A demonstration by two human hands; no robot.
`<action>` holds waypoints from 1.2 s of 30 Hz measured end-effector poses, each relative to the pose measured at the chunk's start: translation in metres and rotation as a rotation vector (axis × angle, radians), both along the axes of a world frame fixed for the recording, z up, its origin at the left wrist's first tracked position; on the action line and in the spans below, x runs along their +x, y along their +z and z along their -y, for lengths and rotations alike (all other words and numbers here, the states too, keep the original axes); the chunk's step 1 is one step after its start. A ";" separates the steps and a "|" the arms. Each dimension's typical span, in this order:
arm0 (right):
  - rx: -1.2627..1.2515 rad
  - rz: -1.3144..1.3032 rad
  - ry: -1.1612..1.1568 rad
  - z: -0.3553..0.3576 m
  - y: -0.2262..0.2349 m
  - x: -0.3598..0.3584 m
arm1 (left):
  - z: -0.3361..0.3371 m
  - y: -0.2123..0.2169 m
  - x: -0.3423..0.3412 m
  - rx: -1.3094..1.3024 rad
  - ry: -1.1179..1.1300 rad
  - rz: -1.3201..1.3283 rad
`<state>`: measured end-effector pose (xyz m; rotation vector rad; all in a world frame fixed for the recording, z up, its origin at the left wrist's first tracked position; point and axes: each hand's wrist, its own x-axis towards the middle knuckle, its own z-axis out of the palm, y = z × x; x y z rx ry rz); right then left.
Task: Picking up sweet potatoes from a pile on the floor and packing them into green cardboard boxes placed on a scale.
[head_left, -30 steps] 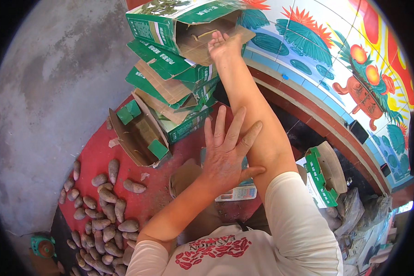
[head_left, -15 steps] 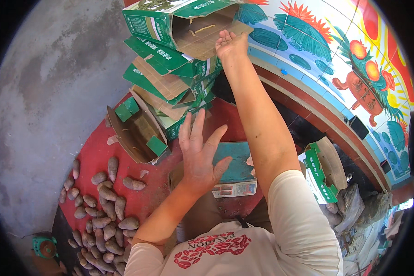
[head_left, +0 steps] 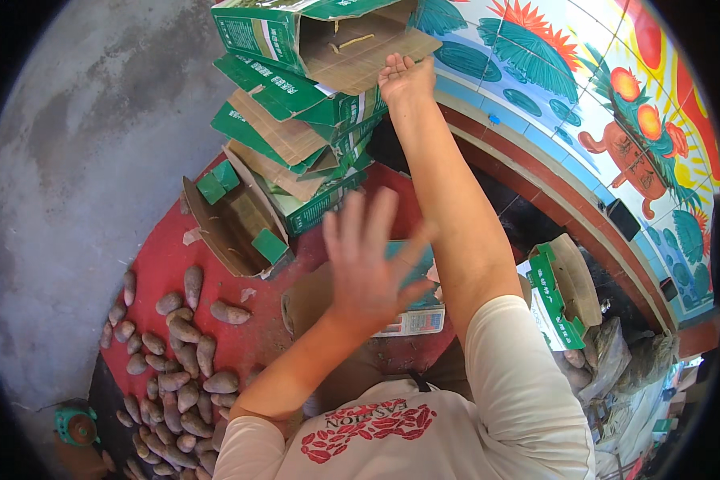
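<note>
My right hand (head_left: 406,78) reaches up to the top of a stack of green cardboard cartons. Its fingers are slightly curled and apart, against the edge of the brown flap of the topmost open carton (head_left: 348,56); nothing shows in the palm. Motion blurs my left hand (head_left: 370,256), whose fingers are spread and hold nothing. It hovers in front of a teal flat-topped object (head_left: 410,268) with a pale labelled front. Lower cartons (head_left: 284,132) sit unevenly on one another. To their left, an open carton (head_left: 236,212) shows its brown inside.
Several sweet potatoes (head_left: 186,356) lie on the red mat (head_left: 252,340) at left. Another open green carton (head_left: 564,300) stands at right near crumpled plastic (head_left: 612,364). A painted tile wall (head_left: 536,72) bounds the right, a grey wall (head_left: 80,184) the left.
My left hand has moved slightly right and is now blurred. The right hand stays by the top carton's flap. The whole view has shifted slightly.
</note>
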<state>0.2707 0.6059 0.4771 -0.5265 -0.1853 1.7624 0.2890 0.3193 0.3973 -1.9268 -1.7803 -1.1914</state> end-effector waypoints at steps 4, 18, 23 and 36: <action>0.033 0.019 -0.004 -0.003 -0.008 0.001 | -0.003 0.002 -0.001 -0.130 -0.147 -0.219; 0.541 0.964 -0.149 0.015 -0.051 0.000 | -0.013 -0.049 -0.030 -0.072 0.014 0.089; 0.491 0.833 0.187 0.017 -0.061 -0.012 | -0.019 -0.065 -0.038 -0.079 0.079 0.119; 0.650 0.956 0.101 -0.030 -0.076 -0.042 | -0.019 -0.072 -0.039 -0.079 0.052 0.184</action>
